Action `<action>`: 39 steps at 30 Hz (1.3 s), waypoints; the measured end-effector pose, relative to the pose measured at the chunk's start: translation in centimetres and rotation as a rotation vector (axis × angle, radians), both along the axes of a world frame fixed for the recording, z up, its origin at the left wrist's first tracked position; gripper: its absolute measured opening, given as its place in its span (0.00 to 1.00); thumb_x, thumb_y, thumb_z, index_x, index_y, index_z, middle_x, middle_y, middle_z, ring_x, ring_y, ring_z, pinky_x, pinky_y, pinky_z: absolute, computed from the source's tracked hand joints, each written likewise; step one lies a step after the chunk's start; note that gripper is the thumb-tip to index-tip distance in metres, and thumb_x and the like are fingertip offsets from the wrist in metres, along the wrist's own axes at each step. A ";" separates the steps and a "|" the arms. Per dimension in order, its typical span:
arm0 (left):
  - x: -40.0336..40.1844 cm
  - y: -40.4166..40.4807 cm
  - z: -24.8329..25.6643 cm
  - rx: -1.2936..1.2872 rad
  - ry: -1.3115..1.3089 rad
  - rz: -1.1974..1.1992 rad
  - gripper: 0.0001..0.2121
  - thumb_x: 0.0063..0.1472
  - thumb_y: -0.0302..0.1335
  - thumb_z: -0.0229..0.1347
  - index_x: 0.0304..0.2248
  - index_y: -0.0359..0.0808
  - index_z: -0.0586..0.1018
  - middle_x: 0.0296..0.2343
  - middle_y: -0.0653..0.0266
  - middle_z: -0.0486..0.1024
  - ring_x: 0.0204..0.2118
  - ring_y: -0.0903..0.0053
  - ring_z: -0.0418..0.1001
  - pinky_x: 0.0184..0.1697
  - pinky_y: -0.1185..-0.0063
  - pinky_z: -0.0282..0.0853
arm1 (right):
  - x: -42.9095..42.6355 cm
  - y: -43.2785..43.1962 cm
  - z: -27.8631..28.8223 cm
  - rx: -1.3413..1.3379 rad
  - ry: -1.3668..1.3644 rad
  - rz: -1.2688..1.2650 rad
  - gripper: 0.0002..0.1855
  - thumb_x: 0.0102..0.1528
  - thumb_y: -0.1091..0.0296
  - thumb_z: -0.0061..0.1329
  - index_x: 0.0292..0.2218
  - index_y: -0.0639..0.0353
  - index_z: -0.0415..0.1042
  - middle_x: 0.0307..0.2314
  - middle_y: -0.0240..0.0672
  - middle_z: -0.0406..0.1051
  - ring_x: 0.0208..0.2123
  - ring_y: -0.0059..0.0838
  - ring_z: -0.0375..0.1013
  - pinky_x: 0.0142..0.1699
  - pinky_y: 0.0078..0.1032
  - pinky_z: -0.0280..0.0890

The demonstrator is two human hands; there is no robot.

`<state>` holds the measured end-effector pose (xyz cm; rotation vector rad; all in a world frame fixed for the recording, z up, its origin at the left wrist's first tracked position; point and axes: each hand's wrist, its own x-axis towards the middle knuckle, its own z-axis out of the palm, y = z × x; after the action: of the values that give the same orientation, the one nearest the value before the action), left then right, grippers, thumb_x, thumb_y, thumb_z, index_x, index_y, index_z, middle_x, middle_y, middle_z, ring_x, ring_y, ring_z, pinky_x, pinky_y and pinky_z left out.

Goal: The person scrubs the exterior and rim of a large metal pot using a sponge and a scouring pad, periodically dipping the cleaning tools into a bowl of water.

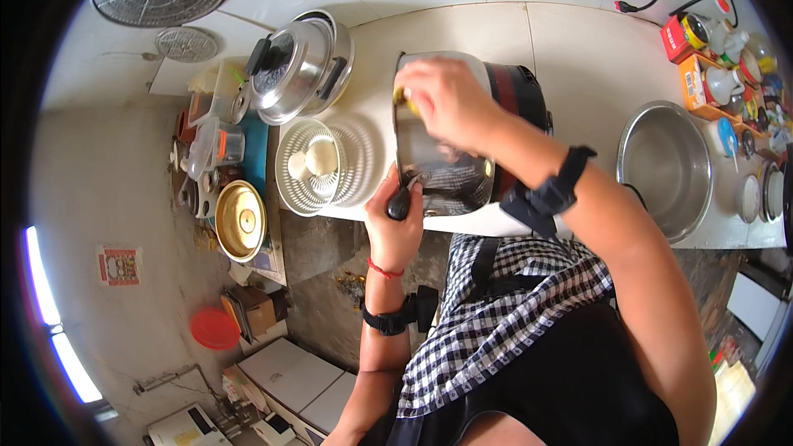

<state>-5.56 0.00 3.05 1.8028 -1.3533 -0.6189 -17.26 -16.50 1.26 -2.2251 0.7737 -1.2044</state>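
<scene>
A shiny metal lid or panel (443, 173) stands tilted on the counter against a dark red and black appliance (517, 99), perhaps a cooker. My left hand (396, 217) grips its near edge at a black knob or handle (399, 203). Over the upper part of the metal surface is my right hand (443, 96), slightly blurred, with a yellow-green cloth or sponge (406, 101) pinched in its fingers. The exact shape of the metal piece behind my hands cannot be told.
Left of my hands stand a pale slotted basket (310, 198) holding round pale items and a lidded steel pot (300, 68). A large steel basin (666, 173) is on the right, beside bottles and jars (737, 62). A gold-coloured bowl (241, 221) sits at the left.
</scene>
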 end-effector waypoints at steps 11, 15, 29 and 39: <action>0.4 -0.1 0.7 -0.019 0.047 -0.025 0.07 0.53 0.18 0.54 0.33 0.26 0.74 0.22 0.55 0.73 0.26 0.85 0.66 0.31 0.81 0.67 | 0.0 7.0 1.0 -0.173 0.020 0.146 0.11 0.45 0.69 0.54 0.34 0.53 0.79 0.35 0.33 0.65 0.43 0.35 0.64 0.49 0.36 0.58; 0.4 -0.5 0.5 -0.033 0.040 0.001 0.06 0.52 0.19 0.54 0.31 0.26 0.74 0.20 0.55 0.72 0.23 0.83 0.65 0.28 0.80 0.66 | 0.3 5.5 1.2 -0.165 0.013 0.124 0.08 0.45 0.68 0.55 0.32 0.51 0.78 0.34 0.32 0.64 0.41 0.34 0.64 0.46 0.34 0.58; -0.3 0.0 0.2 -0.007 0.112 0.042 0.09 0.53 0.19 0.54 0.36 0.27 0.76 0.23 0.56 0.76 0.27 0.84 0.71 0.33 0.81 0.68 | 3.7 -2.9 0.9 0.274 0.123 -0.076 0.10 0.53 0.64 0.45 0.33 0.50 0.79 0.34 0.43 0.71 0.36 0.43 0.71 0.42 0.36 0.67; -1.3 0.6 0.7 -0.014 0.073 0.080 0.07 0.55 0.19 0.54 0.35 0.27 0.75 0.20 0.58 0.73 0.24 0.86 0.65 0.29 0.82 0.65 | 2.3 -2.6 0.6 0.149 0.366 -0.131 0.18 0.61 0.61 0.34 0.40 0.62 0.72 0.38 0.48 0.70 0.39 0.45 0.71 0.45 0.38 0.66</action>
<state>-6.88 0.63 3.76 1.7973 -1.2280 -0.6248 -14.97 -19.08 1.88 -2.3264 1.1267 -0.7701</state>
